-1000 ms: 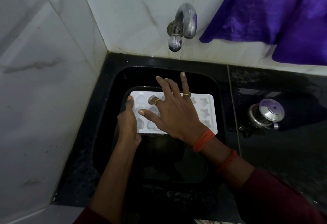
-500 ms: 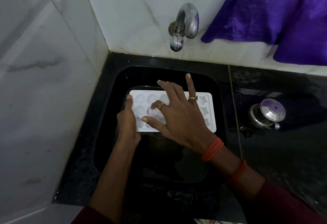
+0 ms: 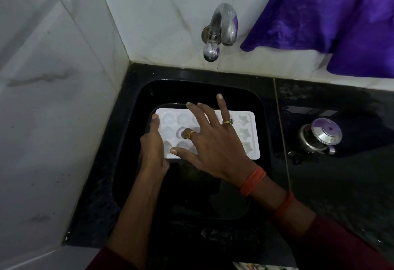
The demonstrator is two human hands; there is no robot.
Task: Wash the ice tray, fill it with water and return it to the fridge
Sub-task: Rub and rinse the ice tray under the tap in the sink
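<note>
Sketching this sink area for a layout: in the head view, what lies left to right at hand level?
From left: tiled wall → sink rim → left hand → right hand → steel pot. The ice tray overlaps both hands, so it is omitted.

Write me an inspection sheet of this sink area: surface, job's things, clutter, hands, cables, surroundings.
Surface: black counter with a black sink set into it; the counter looks wet in patches.
Job's things: white ice tray in the sink, moulds up; tap above it, no stream seen.
Clutter: steel lidded pot on the counter, right of the sink.
Hands: left hand holds the tray's left edge; right hand is spread over the moulds, fingers touching them.
Cables: nothing seen.
Surroundings: white tiled walls; purple cloth hanging at upper right.
</note>
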